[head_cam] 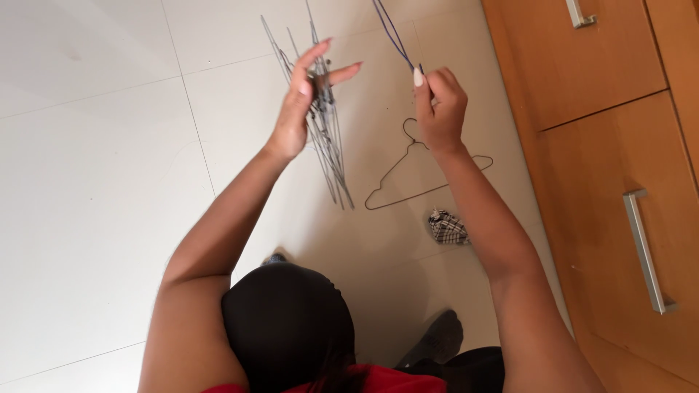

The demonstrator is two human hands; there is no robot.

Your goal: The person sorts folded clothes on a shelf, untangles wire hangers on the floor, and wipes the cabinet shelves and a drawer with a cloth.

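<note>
Two bare arms reach forward over a pale tiled floor (95,182), seen from above by a head-worn camera. Along the right edge runs a wooden cabinet (604,65) with drawer fronts and brushed metal handles (644,251). Near the bottom centre sits a rounded black shape, part of the person's clothing, with a strip of red fabric below it and a dark shoe (437,338) just to its right.

The left hand (298,109) is raised with its fingers loosely spread, the thumb and forefinger pinched around the gathered necks of a bundle of grey wire hangers (328,138). The bundle hangs below and beyond the hand, fanning down towards the floor, while its hooks stick up past the fingertips.

The right hand (440,105) is curled into a closed fist around the lower end of a single purple wire hanger (393,33), which rises from the top of the fist and leaves the upper edge of the view.

One more thin wire hanger (426,178) lies flat on the tiles, directly beneath the right wrist. Just beside it, near the right forearm, rests a small crumpled black-and-white checked cloth (446,227).
</note>
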